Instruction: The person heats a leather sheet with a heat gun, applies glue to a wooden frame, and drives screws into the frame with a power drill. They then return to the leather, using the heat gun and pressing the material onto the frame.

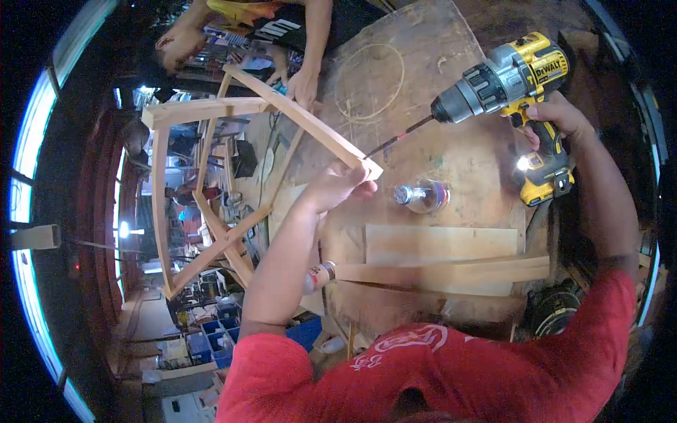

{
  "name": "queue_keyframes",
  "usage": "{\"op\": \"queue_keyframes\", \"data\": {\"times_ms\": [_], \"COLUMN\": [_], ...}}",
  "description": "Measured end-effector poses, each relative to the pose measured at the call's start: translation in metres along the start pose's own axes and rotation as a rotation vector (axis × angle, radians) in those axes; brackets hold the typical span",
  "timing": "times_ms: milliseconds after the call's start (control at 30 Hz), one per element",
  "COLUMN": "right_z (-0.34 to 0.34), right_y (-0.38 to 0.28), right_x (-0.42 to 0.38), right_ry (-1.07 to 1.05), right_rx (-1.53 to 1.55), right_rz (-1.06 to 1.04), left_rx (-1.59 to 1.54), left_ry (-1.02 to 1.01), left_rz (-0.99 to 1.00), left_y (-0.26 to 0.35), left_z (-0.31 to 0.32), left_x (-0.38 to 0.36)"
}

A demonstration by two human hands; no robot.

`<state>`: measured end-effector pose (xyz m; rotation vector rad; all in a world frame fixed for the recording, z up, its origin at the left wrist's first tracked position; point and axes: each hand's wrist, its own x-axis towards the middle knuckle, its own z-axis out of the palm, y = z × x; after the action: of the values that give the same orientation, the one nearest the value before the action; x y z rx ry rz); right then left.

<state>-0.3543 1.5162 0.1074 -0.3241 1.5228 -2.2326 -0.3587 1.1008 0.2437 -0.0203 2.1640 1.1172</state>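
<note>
The right hand (553, 116) is wrapped tight around the grip of a yellow and black cordless drill (518, 77), up at about two o'clock in the view. The drill's long axis runs from two o'clock down toward eight o'clock: its body sits high on the right and the thin drill bit (402, 137) slants down-left, its tip touching the end of the wooden frame (211, 183) near the centre. A small light glows at the foot of the drill's handle.

The left hand (338, 187) sits at the centre, fingers (360, 189) curled around the frame's near corner just under the bit's tip. The frame is made of thin slats; its upper rail runs from that corner up toward eleven o'clock, and the rest spreads out toward nine o'clock, hanging beyond the edge of the round wooden tabletop (423, 42).

At twelve o'clock another person's hand (303, 86) rests on the frame's far rail. Just right of the left hand, toward four o'clock, a small clear bottle (423, 196) lies on its side on the tabletop, directly below the bit. At five to six o'clock flat wooden boards (441, 245) and a long slat (451, 271) lie across the tabletop, with a second small bottle (321, 275) at the slat's left end beside the left forearm.
</note>
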Motion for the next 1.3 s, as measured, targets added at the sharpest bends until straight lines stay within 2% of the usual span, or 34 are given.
{"op": "queue_keyframes", "data": {"times_ms": [67,133,333,467,533,633,767,867,933,1000,1067,1100,1133,1200,1267,1300], "right_z": [-0.002,-0.001,-0.015,-0.019,-0.023,-0.026,-0.026,-0.026,-0.029,-0.030,-0.040,-0.038,-0.031,-0.016,-0.021,-0.022], "right_y": [0.004,0.007,-0.002,0.005,0.007,0.007,0.004,0.005,0.004,0.004,0.006,-0.005,-0.013,-0.025,-0.019,-0.015], "right_x": [0.003,0.009,0.030,0.039,0.044,0.050,0.052,0.058,0.062,0.069,0.084,0.086,0.089,0.094,0.106,0.111], "right_ry": [0.020,-0.011,-0.061,-0.120,-0.113,-0.164,-0.126,-0.194,-0.198,-0.212,-0.095,-0.070,-0.075,0.016,-0.022,0.019], "right_rx": [0.013,0.057,0.059,0.118,0.115,0.073,0.039,0.112,0.038,0.084,-0.004,-0.055,-0.061,-0.312,-0.378,-0.556], "right_rz": [0.014,-0.019,0.007,0.009,0.022,0.003,0.067,0.039,0.063,0.087,0.192,0.340,0.342,0.329,0.318,0.211], "left_rx": [-0.010,0.092,0.220,0.209,0.241,0.271,0.252,0.180,0.152,0.129,0.104,0.172,0.239,0.285,0.331,0.385], "left_ry": [-0.011,0.144,0.230,0.191,0.247,0.227,0.208,0.199,0.214,0.198,0.182,0.184,0.189,0.242,0.298,0.236], "left_rz": [-0.033,-0.027,0.011,0.031,0.076,0.049,0.014,0.012,-0.041,-0.004,0.033,0.023,0.013,0.002,-0.004,0.028], "left_y": [0.004,0.006,0.015,0.014,0.011,0.015,0.013,0.016,0.021,0.011,0.009,0.012,0.013,0.008,0.002,-0.002], "left_z": [0.005,0.018,0.023,0.024,0.025,0.024,0.022,0.024,0.026,0.024,0.023,0.023,0.022,0.023,0.018,0.013], "left_x": [-0.001,-0.005,-0.003,-0.004,-0.005,-0.006,-0.007,-0.009,-0.011,-0.009,-0.008,-0.010,-0.012,-0.014,-0.014,-0.011]}}
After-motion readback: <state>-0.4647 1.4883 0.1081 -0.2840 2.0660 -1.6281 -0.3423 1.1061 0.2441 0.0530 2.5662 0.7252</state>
